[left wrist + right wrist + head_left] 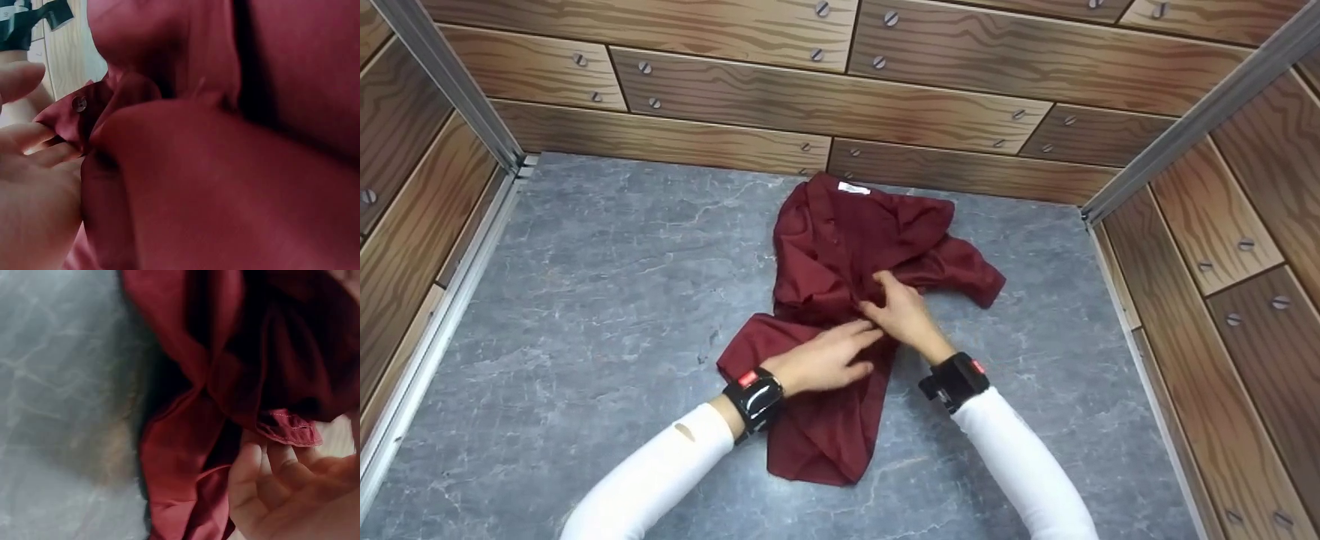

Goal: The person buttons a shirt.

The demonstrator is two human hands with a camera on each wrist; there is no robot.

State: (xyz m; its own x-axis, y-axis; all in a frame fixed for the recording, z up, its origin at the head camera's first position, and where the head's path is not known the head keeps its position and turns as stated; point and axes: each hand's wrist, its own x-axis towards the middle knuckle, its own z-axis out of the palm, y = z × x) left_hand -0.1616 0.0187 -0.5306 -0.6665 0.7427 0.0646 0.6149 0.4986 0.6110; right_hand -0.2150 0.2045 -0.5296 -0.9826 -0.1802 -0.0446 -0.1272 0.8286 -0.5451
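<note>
Grey marbled flooring [622, 262] is supporting a crumpled maroon cloth shirt [814, 236]; beside the right hand [907, 315], grip indeterminable, the straight-fingered left hand [821, 362] is probably steadying it.

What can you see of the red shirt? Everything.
The dark red shirt looks smooth and thin, with a white label at the collar, a small round button and a stitched edge. It lies rumpled on the grey marbled surface, label end nearest the back wall. The left hand and right hand touch its middle.
</note>
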